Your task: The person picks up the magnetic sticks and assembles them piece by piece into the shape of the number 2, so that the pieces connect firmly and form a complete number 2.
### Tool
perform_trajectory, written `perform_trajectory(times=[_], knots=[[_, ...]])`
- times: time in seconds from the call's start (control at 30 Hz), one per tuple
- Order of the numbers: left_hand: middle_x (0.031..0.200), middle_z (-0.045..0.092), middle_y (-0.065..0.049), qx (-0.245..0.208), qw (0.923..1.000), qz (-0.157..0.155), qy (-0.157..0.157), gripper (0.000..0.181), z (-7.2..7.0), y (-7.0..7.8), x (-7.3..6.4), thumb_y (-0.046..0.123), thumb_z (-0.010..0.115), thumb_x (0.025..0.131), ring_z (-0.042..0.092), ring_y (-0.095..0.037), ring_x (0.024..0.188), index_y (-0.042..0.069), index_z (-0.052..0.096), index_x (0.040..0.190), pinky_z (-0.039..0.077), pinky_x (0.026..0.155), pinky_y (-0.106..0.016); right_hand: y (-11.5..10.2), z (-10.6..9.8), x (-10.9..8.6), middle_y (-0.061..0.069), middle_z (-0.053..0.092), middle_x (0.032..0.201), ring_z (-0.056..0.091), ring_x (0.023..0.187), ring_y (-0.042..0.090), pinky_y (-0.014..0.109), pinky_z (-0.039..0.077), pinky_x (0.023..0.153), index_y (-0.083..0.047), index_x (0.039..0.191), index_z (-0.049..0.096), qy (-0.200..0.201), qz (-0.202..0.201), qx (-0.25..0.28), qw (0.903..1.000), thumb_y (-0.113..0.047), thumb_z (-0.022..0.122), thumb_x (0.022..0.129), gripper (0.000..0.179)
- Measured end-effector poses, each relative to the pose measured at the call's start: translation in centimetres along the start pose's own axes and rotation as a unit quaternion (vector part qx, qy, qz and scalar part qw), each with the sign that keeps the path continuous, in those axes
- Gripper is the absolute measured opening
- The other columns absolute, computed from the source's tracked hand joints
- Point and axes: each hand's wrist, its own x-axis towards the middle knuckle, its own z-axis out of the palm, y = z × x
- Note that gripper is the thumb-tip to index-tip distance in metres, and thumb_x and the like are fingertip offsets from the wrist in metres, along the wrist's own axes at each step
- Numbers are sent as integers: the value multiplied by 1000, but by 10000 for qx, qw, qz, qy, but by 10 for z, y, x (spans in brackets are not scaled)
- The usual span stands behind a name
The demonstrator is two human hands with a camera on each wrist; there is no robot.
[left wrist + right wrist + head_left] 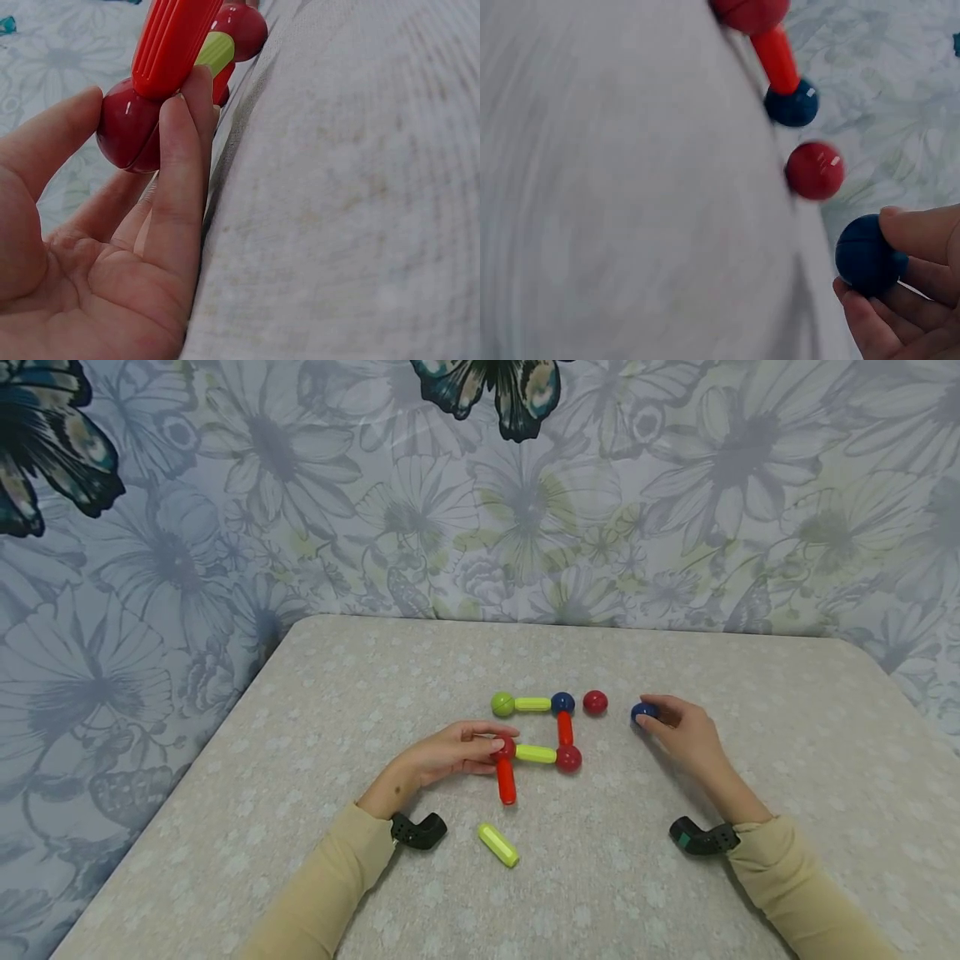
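My left hand (453, 750) pinches a red ball (124, 127) between thumb and fingers. A red rod (507, 782) sticks out of that ball toward me, and a yellow-green rod (536, 754) joins it to another red ball (568, 758). From there a second red rod (565, 728) runs back to a blue ball (562, 702). A further yellow-green rod (532, 703) links this to a green ball (502, 703). On the right, my right hand (686, 735) pinches a loose blue ball (866, 255) between thumb and fingers.
A separate red ball (595, 702) lies between the joined pieces and my right hand. One loose yellow-green rod (498, 845) lies nearer to me on the patterned tablecloth (360, 668). Behind the table's far edge stands a flowered wall (525, 543).
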Motion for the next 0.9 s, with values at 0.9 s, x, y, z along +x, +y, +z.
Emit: perform_trajectory(times=[0.9], knots=[[123,54,-12,-119,9996,-166,-200,40,2,2,-2,8,53,95,58,-20,100,-2,47,134,48,86,-36,-76,73,-69,20,57,119,58,105,25,37,48,85,13,128,46,-3524,1183,3623,8547,-16,57,95,45]])
